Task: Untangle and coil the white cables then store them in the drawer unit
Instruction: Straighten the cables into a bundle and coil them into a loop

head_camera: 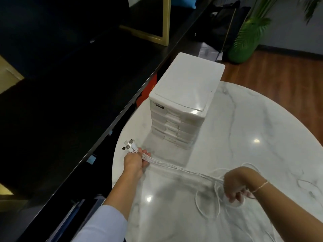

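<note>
Left hand (135, 160) grips a bundle of white cables (183, 170) near the plug ends, fingers curled round the strands; the plugs (128, 145) fan out past the fingers at the left rim of the desk (262, 119). Right hand (235, 185) is curled round the same bundle further along, so the strands run fairly straight btwn the two hands, above the desk. Beyond the right hand the cables go slack: loose loops (208, 205) lie on the marble below and behind it, some crossing each other. Can't tell if there's a real knot under the right hand, it hides that spot.

Drawer unit (185, 102) stands at the back of the desk, near the left hand but not touching; all drawers look closed.

Judgement: still in the untangle/straighten step, coiling not begun, nothing stored.

Risks from here:
- Sliding the right hand along w/ a tight grip could cinch the crossed loops into a knot; looser fingers would let tangles drop out.
- Plugs sit right at the desk rim. If the left grip slips, the ends prob. go over the rim and drag the bundle off.
- Several thin strands held as one: uneven pull means one slides out and lengths mismatch, making a messy coil.
- Slack loops near the front rim may snag on the wrist or bracelet (261, 186).
- Both hands full and drawers shut, so opening one means letting go of an end; the coil may spring apart.
</note>
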A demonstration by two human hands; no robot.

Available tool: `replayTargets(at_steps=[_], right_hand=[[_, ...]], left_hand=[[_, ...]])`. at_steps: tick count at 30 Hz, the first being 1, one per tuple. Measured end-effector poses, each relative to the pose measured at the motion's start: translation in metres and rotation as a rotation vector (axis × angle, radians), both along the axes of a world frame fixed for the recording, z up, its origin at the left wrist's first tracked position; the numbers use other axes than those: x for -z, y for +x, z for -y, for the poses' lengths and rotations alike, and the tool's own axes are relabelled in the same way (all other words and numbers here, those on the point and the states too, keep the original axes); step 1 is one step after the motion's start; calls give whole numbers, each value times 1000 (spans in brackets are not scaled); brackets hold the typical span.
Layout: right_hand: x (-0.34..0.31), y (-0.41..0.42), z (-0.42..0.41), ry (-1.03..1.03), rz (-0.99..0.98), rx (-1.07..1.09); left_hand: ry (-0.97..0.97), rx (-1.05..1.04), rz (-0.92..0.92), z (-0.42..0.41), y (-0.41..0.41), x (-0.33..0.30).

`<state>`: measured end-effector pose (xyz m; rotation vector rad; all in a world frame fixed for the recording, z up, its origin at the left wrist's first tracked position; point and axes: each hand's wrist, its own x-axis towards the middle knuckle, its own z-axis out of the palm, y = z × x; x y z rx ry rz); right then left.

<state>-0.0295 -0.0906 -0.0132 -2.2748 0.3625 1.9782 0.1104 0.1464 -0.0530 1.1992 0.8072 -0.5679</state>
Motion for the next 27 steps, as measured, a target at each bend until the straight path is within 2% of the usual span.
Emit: replayTargets(at_steps=[9, 11, 13, 17, 21, 22, 25, 26, 27], right_hand=[[-41, -11, 76, -423, -34, -4], [-47, -8, 84, -582, 59, 7], [-48, -3, 83, -607, 152, 58], [-19, 2, 70, -353, 422, 3], [-1, 0, 13, -444, 590, 35], [-2, 3, -11, -484, 714, 25], [3, 15, -75, -487, 1269, 44], [6, 17, -91, -424, 1390, 58], [8, 21, -105, -369, 1431, 82]], left_hand=[[-51, -125, -9, -2, 6, -5], [-37, -110, -10, -1, 4, -4], [-22, -92, -5, -1, 2, -3], [-30, -120, 0, -4, 4, -3], [-60, -120, -8, -2, 6, -10], [-54, -103, -2, 0, 5, -13], [-22, -73, 24, 2, 2, -17], [-11, -60, 31, 3, 1, -17], [-2, -45, 39, 3, 0, -16]])
